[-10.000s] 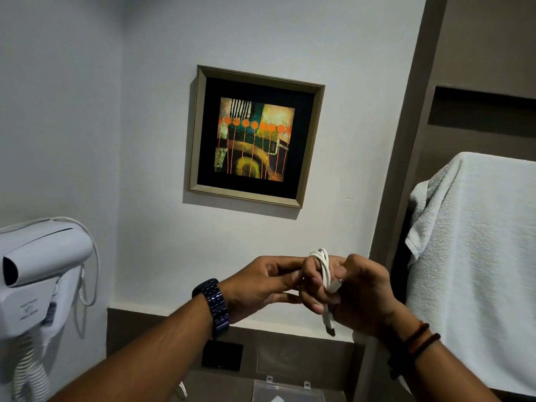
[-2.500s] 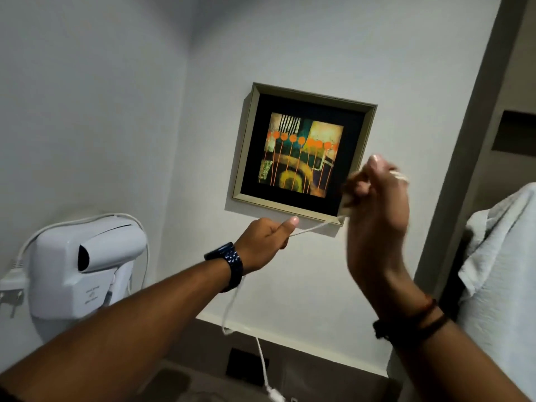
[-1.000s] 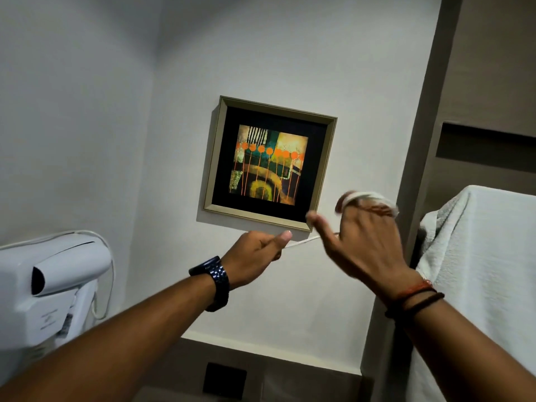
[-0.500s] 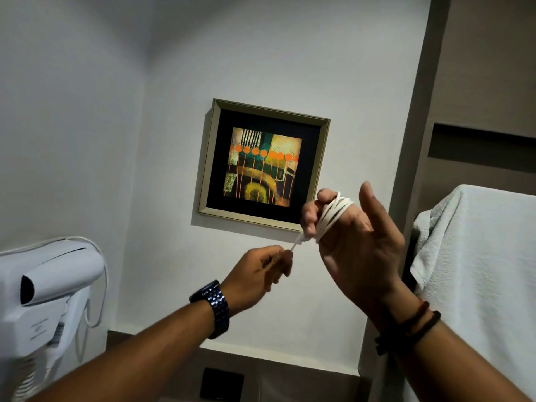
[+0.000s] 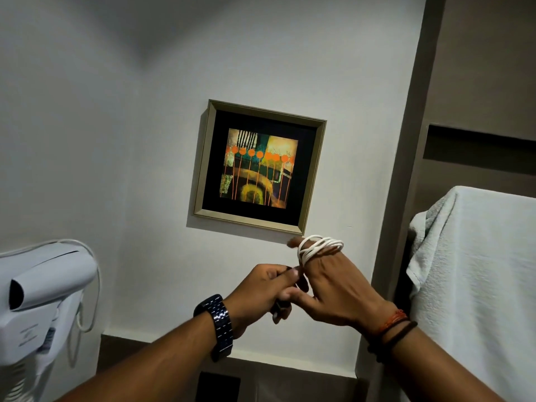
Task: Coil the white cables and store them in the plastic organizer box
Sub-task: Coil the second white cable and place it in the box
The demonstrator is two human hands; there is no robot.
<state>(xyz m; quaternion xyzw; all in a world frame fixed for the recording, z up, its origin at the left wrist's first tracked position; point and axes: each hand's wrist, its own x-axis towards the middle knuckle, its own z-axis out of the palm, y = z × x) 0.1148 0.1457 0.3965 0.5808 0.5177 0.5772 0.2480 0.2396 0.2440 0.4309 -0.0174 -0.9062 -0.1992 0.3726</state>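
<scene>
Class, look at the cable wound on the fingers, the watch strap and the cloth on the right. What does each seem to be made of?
Cable: smooth white plastic sheath, judging by its slight sheen and springy, even loops.
Watch strap: probably dark polished metal links; small glints show on each segment, though glossy ceramic or plastic is possible.
Cloth: looped cotton terry, matte, with a nubbly pile along its edge.

Almost no worktop is seen: only a dark strip [image 5: 174,369] at the bottom edge, under the white wall [image 5: 116,140]. A black rectangular patch [image 5: 219,385] is set into it. Nothing lying on the strip is visible. The organizer box is out of view.
</scene>
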